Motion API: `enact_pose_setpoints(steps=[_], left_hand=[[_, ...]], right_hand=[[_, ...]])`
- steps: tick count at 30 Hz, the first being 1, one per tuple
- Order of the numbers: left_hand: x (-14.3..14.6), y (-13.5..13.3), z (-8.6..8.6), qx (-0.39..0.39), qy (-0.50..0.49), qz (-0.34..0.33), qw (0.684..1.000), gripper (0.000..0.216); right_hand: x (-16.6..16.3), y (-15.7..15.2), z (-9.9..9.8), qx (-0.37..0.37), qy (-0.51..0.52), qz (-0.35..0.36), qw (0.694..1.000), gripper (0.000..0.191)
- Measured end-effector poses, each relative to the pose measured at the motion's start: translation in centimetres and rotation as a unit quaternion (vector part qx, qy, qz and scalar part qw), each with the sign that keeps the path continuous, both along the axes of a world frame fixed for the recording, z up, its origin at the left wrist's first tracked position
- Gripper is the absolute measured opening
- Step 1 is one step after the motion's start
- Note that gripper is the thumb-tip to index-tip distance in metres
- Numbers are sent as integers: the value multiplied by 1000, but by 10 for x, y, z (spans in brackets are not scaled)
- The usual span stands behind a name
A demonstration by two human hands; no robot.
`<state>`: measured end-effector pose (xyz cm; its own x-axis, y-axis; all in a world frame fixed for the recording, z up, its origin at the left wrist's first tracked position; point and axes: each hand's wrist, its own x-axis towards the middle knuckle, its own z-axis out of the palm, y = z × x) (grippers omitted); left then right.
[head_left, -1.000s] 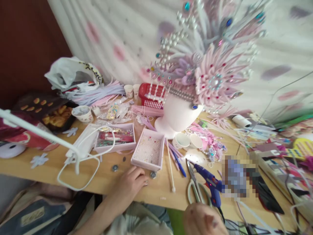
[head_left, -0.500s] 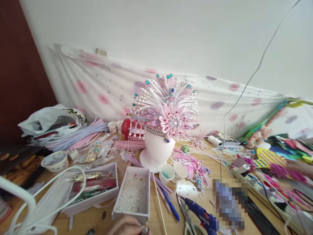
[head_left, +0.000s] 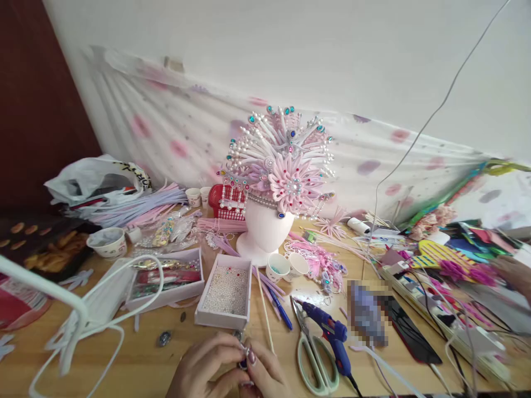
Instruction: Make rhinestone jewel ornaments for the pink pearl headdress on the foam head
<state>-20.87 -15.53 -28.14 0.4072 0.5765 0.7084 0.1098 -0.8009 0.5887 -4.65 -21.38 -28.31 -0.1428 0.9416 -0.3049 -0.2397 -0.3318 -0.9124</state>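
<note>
At the bottom centre, my left hand [head_left: 205,367] and my right hand [head_left: 267,373] meet, fingertips pinched around a small silver jewelled piece [head_left: 243,363] with what looks like a dark blue stone. My fingers cover most of it. Just beyond them lies a white box of pearl beads [head_left: 226,290]. A similar round gem [head_left: 164,339] rests on the table to the left. Farther back stands a white mannequin head [head_left: 269,232] wearing a pink and white beaded headdress [head_left: 290,171]. Scissors [head_left: 313,354] and a blue glue gun [head_left: 332,326] lie to the right.
Two paper cups [head_left: 279,267] stand before the mannequin. A white cable [head_left: 120,326] loops over the left side near a box of trinkets [head_left: 166,282]. At right are a phone [head_left: 409,329], a power strip [head_left: 452,326], coloured craft pieces and another person's hand [head_left: 514,276].
The view has tilted down. My left hand has moved back from the bead box's near edge, and my right hand has come into view; both now pinch the small jewelled piece.
</note>
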Motion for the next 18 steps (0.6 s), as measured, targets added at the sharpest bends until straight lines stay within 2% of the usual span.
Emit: enact_pose_setpoints(steps=[2, 5, 9, 14, 18], left_hand=[[-1, -2, 4, 2, -9, 11, 1000, 7], [-4, -3, 8, -10, -15, -6, 1000, 13], [-11, -3, 11, -52, 20, -25, 998, 13], [-19, -6, 20, -75, 52, -8, 996, 15], [-22, -9, 20, -57, 37, 26, 997, 17]], right_hand=[[-6, 0, -7, 7, 44, -1, 999, 66], [-9, 1, -12, 34, 29, 17, 999, 64], [-9, 3, -14, 35, 4, 16, 999, 63], [-20, 9, -14, 84, -28, 21, 996, 62], [-37, 12, -8, 88, -20, -20, 996, 66]])
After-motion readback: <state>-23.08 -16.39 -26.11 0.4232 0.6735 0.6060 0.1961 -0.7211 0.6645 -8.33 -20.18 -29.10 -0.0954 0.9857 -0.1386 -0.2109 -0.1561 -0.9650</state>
